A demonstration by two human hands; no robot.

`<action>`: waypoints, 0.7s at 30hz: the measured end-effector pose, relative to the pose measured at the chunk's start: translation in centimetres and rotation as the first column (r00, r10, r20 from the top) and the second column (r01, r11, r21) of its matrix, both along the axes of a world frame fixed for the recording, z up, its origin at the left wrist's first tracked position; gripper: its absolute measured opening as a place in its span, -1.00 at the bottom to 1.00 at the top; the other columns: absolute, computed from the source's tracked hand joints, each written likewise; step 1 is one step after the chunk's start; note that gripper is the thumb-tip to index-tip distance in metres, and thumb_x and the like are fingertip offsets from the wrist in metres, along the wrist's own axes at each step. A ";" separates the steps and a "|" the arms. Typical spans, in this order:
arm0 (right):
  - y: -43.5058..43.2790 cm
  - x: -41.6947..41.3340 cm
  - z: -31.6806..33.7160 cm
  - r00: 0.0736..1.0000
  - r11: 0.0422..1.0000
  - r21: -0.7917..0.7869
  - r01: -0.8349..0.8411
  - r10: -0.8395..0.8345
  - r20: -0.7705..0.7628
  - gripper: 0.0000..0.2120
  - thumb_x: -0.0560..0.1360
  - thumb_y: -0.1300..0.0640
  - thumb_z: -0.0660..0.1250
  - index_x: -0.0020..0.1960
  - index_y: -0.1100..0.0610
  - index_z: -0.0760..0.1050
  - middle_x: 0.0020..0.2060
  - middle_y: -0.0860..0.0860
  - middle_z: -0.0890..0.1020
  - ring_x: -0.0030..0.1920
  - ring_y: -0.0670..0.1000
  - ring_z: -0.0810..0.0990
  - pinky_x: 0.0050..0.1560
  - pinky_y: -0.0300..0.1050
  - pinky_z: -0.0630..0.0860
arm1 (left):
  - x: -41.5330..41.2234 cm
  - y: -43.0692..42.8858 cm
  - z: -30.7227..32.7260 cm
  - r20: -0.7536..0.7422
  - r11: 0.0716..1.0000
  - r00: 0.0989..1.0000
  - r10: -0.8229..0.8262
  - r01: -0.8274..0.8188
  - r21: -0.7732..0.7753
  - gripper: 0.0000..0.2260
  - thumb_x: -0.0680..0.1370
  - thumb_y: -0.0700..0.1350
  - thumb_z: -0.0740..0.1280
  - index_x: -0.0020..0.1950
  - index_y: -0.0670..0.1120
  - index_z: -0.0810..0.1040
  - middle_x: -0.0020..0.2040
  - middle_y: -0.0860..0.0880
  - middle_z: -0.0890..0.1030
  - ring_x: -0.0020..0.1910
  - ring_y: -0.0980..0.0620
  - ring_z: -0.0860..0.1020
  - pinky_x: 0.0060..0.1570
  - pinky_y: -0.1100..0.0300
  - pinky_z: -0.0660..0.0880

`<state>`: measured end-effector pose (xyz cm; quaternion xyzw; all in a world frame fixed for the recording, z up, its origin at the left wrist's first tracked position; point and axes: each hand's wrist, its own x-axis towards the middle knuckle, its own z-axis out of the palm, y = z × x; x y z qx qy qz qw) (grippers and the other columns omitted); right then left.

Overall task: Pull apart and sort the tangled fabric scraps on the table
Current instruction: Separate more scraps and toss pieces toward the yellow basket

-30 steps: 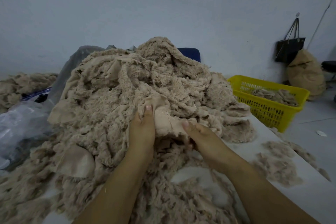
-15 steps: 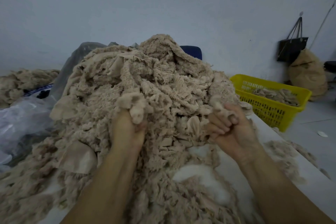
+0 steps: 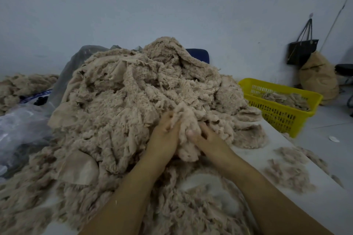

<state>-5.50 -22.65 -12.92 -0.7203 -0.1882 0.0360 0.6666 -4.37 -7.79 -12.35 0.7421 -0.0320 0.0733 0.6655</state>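
Left grip [image 3: 164,135] and right grip [image 3: 208,139], fingers curled, clutch one fleece clump [image 3: 186,120] on the near face of the scrap pile [image 3: 133,101] on the counter [image 3: 286,206]. Spread apart half a second ago, they have converged: a fresh pull-apart likely follows.

One table [image 3: 324,210] holds one big heap of scraps [image 3: 133,105]. Two hands show, a left hand [image 3: 164,137] and a right hand [image 3: 210,139], with one clump [image 3: 184,147] between them. There is one yellow basket [image 3: 282,118] with one small lot of scraps [image 3: 286,99] inside, roughly three loose tufts [image 3: 288,177], one second heap [image 3: 23,86] at far left, one clear plastic bag [image 3: 23,124], one blue chair back [image 3: 198,54], one black bag [image 3: 301,49] and one tan sack [image 3: 319,80]
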 end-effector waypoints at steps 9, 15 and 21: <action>-4.7 2.1 1.4 0.969 0.473 0.849 0.234 -0.042 -0.244 -0.41 0.40 -0.34 0.30 0.20 0.09 0.57 0.04 0.07 0.68 -0.04 0.00 0.71 -0.22 -0.18 0.60 | 0.4 0.2 -0.8 0.038 0.987 0.987 -0.156 0.157 -0.039 -0.67 0.64 0.22 0.12 0.06 0.21 0.68 0.07 0.19 0.69 0.08 0.24 0.62 0.06 0.29 0.52; -3.4 3.0 -1.2 0.787 0.748 -0.257 0.612 -0.544 0.292 -0.82 0.58 -0.16 0.26 0.03 -0.09 0.52 0.02 -0.09 0.55 0.00 -0.14 0.55 -0.08 -0.40 0.44 | 0.7 0.2 -1.6 0.070 0.962 0.988 -0.137 0.116 0.246 -0.79 0.66 0.03 0.21 -0.01 0.26 0.61 -0.04 0.34 0.63 -0.03 0.37 0.57 -0.10 0.52 0.46; -2.3 2.4 -1.7 0.882 0.681 -0.566 0.464 -0.298 0.365 -0.81 0.64 0.04 0.23 -0.16 -0.03 0.41 -0.21 -0.04 0.45 -0.17 0.02 0.44 -0.20 -0.09 0.31 | 0.3 0.3 -1.4 -0.023 0.932 0.986 -0.163 0.162 0.325 -0.84 0.63 0.17 0.21 -0.06 0.30 0.56 -0.09 0.27 0.64 -0.12 0.38 0.57 -0.18 0.48 0.44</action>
